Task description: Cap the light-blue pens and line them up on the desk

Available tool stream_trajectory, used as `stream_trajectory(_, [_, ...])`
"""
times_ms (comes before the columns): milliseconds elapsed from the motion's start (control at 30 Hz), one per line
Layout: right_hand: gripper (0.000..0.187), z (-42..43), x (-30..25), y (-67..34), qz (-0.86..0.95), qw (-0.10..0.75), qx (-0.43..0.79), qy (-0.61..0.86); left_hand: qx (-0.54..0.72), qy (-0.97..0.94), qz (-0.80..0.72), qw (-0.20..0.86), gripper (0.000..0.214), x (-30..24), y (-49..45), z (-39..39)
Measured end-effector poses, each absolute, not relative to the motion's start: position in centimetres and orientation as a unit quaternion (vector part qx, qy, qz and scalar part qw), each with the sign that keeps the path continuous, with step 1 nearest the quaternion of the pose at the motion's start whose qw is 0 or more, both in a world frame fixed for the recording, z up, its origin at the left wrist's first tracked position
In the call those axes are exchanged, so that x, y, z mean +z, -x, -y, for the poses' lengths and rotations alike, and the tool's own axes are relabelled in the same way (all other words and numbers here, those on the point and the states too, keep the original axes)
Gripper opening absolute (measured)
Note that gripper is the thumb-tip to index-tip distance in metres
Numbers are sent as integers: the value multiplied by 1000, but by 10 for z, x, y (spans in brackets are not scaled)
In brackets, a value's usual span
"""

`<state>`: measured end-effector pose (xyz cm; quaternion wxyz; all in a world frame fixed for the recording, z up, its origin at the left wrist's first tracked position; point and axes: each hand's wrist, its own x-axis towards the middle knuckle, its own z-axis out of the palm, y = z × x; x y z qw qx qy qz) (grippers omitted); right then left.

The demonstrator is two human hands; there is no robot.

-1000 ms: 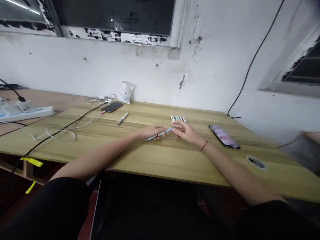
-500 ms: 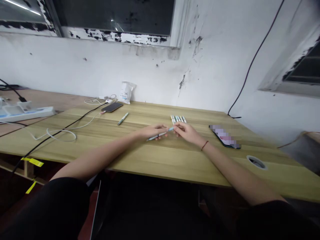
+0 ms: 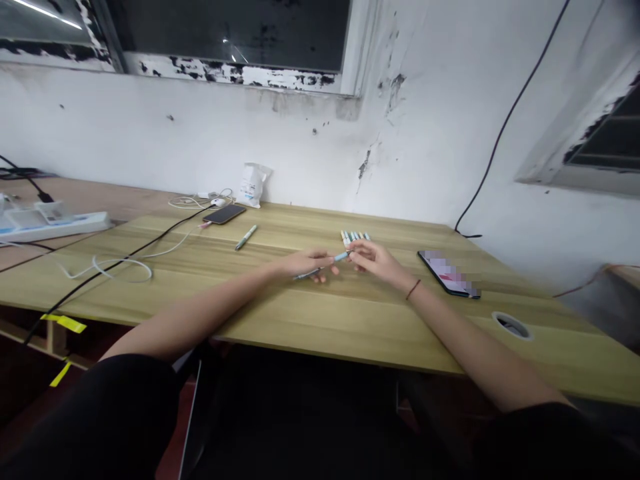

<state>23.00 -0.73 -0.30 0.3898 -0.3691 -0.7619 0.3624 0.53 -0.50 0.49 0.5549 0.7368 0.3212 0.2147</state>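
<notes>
My left hand is closed round the middle of a slim light-blue and white pen. The pen lies slantwise, its thin end pointing left and its blue end right. At the blue end, the curled fingers of my right hand touch the pen, thumb below. Just behind that hand stands a row of several light-coloured pens side by side on the table, partly hidden by its fingers. Another pen lies alone, farther left on the wooden table.
At the back left are a dark phone with a cable and a white plastic packet. A second phone lies right of my hands, near a round cable hole. A power strip sits far left.
My right hand's fingers have shifted slightly right and lifted along the pen, so more of its blue end shows. My left hand keeps its hold in about the same place.
</notes>
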Motion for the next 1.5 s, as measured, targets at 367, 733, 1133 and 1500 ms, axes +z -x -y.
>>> stream_trajectory(367, [34,7,-3,-228,775,379,316,394,189,-770,-331,512,51,8,-6,10])
stream_trajectory(733, [30,7,-4,-230,774,394,341,361,217,-762,-317,522,47,7,-4,6])
stream_trajectory(1133, [28,10,-2,-229,775,387,342,364,208,-777,-347,482,42,10,-3,7])
stream_trajectory(1500, [34,10,1,-229,811,356,227,405,238,-763,-337,497,54,9,-3,3])
